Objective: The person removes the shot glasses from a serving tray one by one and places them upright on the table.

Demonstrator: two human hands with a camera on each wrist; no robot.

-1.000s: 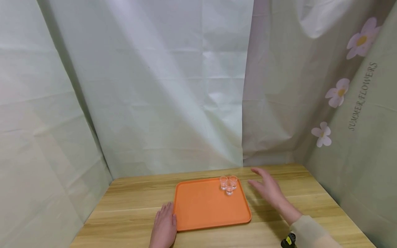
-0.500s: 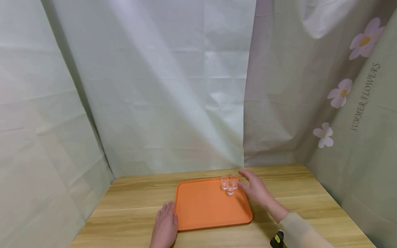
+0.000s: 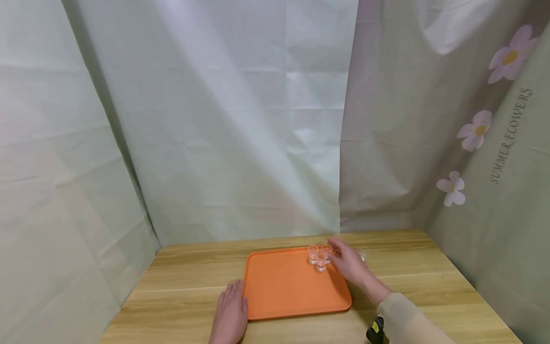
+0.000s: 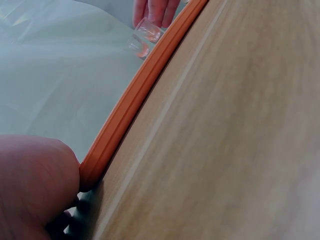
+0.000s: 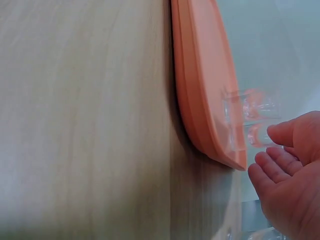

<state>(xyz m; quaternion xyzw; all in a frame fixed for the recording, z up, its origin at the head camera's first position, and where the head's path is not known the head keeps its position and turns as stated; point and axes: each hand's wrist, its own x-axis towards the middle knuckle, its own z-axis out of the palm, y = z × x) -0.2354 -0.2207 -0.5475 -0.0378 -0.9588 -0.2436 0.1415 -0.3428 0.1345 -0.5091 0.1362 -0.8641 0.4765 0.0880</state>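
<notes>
Three small clear shot glasses stand together at the far right corner of an orange tray (image 3: pixel 296 298): a left glass (image 3: pixel 312 255), a front glass (image 3: pixel 321 263) and a right glass (image 3: pixel 327 249). My right hand (image 3: pixel 349 263) is beside the right glass, thumb and fingers apart. In the right wrist view its thumb overlaps the end of one glass (image 5: pixel 257 135), with the other fingers loosely bent below. My left hand (image 3: pixel 230 310) lies along the tray's near left edge, fingers straight and pointing away. The left wrist view has it right at the tray's rim (image 4: pixel 135 105).
Another clear glass (image 3: pixel 363 254) stands on the wooden table (image 3: pixel 412 277) behind my right hand, outside the tray. Pale curtains (image 3: pixel 240 143) hang behind the table and on both sides.
My right hand has moved left from the table to the glasses at the tray corner, uncovering the glass on the table behind it. The left hand stays against the tray.
</notes>
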